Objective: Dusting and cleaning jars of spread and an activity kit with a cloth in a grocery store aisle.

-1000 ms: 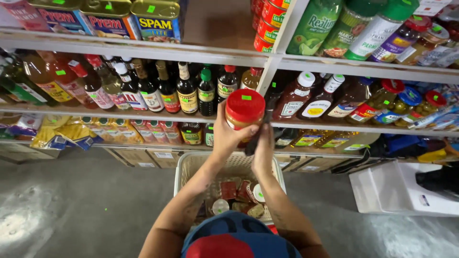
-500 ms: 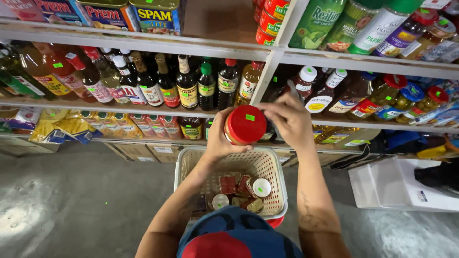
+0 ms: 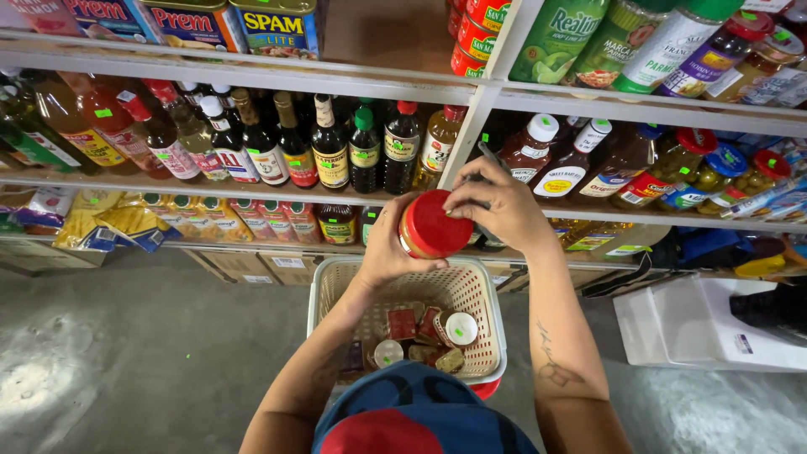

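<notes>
The person held a jar with a red lid (image 3: 435, 224) above the white basket (image 3: 483, 290), in front of the middle shelf edge (image 3: 252, 192); the left hand (image 3: 388, 248) was clenched round the jar's body from below, and the right hand (image 3: 496, 202) rested its fingers on the lid's far rim. The jar looked rigid, probably glass, so fairly heavy, breakable and smooth, best taken round the body with a second hand at the lid; its long axis tilted toward the camera, lid uppermost, facing the wearer.
</notes>
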